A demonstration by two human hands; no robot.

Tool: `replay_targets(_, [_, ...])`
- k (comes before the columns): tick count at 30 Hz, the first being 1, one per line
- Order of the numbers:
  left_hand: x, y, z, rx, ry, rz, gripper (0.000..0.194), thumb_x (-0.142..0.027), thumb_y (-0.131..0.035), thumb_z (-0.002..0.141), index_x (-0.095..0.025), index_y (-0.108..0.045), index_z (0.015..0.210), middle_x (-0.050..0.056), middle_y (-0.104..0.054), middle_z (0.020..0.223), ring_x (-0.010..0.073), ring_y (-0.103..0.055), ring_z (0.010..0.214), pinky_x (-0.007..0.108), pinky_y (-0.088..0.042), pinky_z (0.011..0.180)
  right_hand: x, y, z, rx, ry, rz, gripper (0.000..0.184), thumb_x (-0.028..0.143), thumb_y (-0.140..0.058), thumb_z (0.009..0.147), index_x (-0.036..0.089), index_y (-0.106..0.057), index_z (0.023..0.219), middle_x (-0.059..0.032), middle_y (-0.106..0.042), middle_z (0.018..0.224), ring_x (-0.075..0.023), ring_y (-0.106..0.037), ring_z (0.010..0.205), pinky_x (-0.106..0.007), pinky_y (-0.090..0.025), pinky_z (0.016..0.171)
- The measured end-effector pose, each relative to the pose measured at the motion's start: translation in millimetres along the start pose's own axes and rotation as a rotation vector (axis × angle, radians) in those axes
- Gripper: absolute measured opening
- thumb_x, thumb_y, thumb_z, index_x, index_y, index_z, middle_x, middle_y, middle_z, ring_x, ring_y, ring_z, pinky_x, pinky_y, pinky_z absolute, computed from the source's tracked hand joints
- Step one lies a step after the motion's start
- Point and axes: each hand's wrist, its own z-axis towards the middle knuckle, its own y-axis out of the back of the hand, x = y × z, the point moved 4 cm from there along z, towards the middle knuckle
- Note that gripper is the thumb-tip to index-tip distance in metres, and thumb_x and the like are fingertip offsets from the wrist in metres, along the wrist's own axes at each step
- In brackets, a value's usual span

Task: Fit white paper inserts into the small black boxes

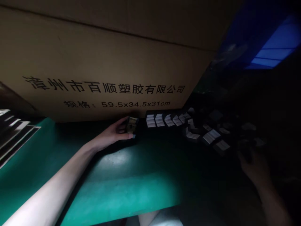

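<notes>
Two hands are working below one carton (pixel 94 56): your left hand (pixel 110 135) is clamping one small pack (pixel 132 125), your right hand (pixel 254 169), grip unclear, is resting near many labelled packs (pixel 169 120).

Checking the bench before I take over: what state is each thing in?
left hand: closed around the small dark box
small dark box: held, tilted
right hand: in shadow, grip unclear
white-labelled items: lined up, then scattered rightward
cardboard carton: printed side facing, lying behind
green mat: flat, partly lit

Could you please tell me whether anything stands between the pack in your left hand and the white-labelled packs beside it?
Nothing visible does: the pack in the left hand sits just beside the row of white-labelled packs, with only shadow between.
</notes>
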Motion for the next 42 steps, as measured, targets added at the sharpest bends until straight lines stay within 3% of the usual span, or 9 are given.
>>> replay_targets(2, [1,0.4,0,0.0,0.002,-0.004,0.112,-0.052,-0.092,0.071,-0.036,-0.034,0.165,0.012,-0.052,0.163,0.0374,-0.044,0.153,0.056,-0.038,0.127,-7,-10,5,0.119,-0.077,0.016,0.079,0.068,-0.037,0.089,0.014,-0.063,0.141,-0.028,-0.057,0.15,-0.0488,-0.051,0.142,-0.065,-0.047,0.106])
replay_targets(4, [3,1.1,1,0.003,0.002,-0.002,0.112,-0.052,-0.091,0.072,-0.035,-0.033,0.166,0.012,-0.05,0.164,0.0365,-0.042,0.154,0.054,-0.037,0.127,-9,-12,6,0.157,-0.124,0.046,0.074,0.069,-0.041,0.087,0.019,-0.067,0.135,-0.0254,-0.062,0.146,-0.0491,-0.055,0.138,-0.066,-0.047,0.106])
replay_targets(9, [7,1.9,3,0.024,-0.01,-0.01,0.108,-0.051,-0.091,0.074,-0.037,-0.035,0.165,0.01,-0.05,0.164,0.0368,-0.039,0.155,0.055,-0.036,0.128,-1,-6,0,0.122,-0.057,0.105,0.061,0.061,-0.042,0.087,0.019,-0.073,0.12,-0.0214,-0.068,0.139,-0.0417,-0.062,0.132,-0.053,-0.049,0.11])
replay_targets(14, [8,1.6,4,0.038,0.004,0.005,0.109,-0.052,-0.089,0.076,-0.036,-0.03,0.167,0.009,-0.041,0.17,0.0357,-0.033,0.159,0.053,-0.034,0.129,1,-6,-4,0.069,-0.045,0.135,0.051,0.05,-0.044,0.083,0.019,-0.073,0.111,-0.0201,-0.07,0.132,-0.0393,-0.065,0.128,-0.051,-0.05,0.11])
replay_targets(17, [7,1.3,4,0.033,0.0,0.008,0.11,-0.052,-0.089,0.076,-0.035,-0.03,0.167,0.01,-0.043,0.169,0.0357,-0.034,0.158,0.053,-0.034,0.129,-1,-8,-4,0.053,-0.037,0.136,0.049,0.046,-0.043,0.082,0.018,-0.072,0.109,-0.0193,-0.07,0.131,-0.0387,-0.064,0.129,-0.051,-0.049,0.111])
replay_targets(26, [0,0.3,1,0.051,0.011,-0.001,0.111,-0.052,-0.089,0.075,-0.036,-0.029,0.167,0.013,-0.046,0.166,0.036,-0.038,0.156,0.054,-0.033,0.129,8,2,-11,-0.014,-0.017,0.206,0.038,0.048,-0.047,0.083,0.023,-0.069,0.101,-0.019,-0.07,0.125,-0.039,-0.065,0.126,-0.049,-0.049,0.109])
replay_targets(33, [0,1.2,1,0.009,0.013,0.006,0.113,-0.051,-0.092,0.072,-0.039,-0.03,0.166,0.01,-0.043,0.169,0.0369,-0.033,0.158,0.056,-0.034,0.128,11,-1,-4,0.065,0.039,0.183,0.046,0.056,-0.045,0.087,0.021,-0.07,0.104,-0.0209,-0.07,0.127,-0.0414,-0.062,0.129,-0.053,-0.046,0.113])
replay_targets(42, [4,3.3,2,-0.021,0.017,0.014,0.114,-0.049,-0.093,0.07,-0.042,-0.031,0.166,0.009,-0.04,0.171,0.0386,-0.03,0.159,0.058,-0.035,0.128,8,-2,-1,0.042,0.043,0.187,0.035,0.054,-0.047,0.085,0.024,-0.064,0.091,-0.0208,-0.071,0.112,-0.042,-0.063,0.12,-0.055,-0.048,0.107])
